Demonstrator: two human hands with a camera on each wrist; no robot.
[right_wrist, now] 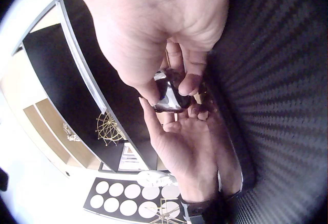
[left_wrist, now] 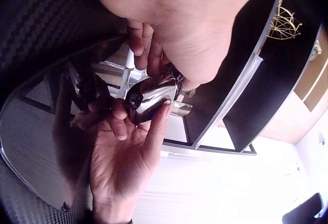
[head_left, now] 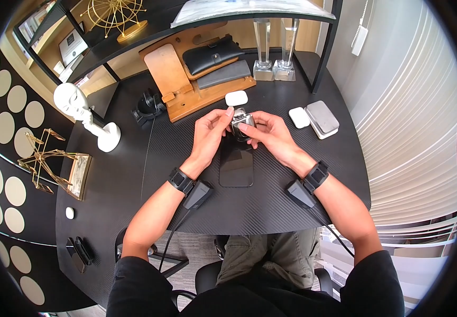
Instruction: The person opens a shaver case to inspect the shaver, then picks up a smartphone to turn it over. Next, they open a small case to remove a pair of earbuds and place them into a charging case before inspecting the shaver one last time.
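Note:
Both hands hold a small, glossy, dark-silver rounded case (head_left: 243, 120) above the desk. The left hand (head_left: 210, 132) pinches its upper left edge, thumb raised along the side. From the other side, the right hand (head_left: 275, 136) grips the case, with its thumb across the front and fingers curled behind. In the left wrist view the case (left_wrist: 154, 97) shows a mirror-like shell, with fingers of both hands around it. The right wrist view shows the case (right_wrist: 173, 98) partly hidden by fingers. Below the hands lies a black phone (head_left: 236, 170) with a dark, reflective screen.
A white earbud case (head_left: 236, 98) lies just beyond the hands. Another white case (head_left: 298, 118) and a grey-white box (head_left: 322, 118) sit to the right. Behind stands a wooden organizer (head_left: 186, 103) with a black pouch. A white head figurine (head_left: 109, 137) stands at left.

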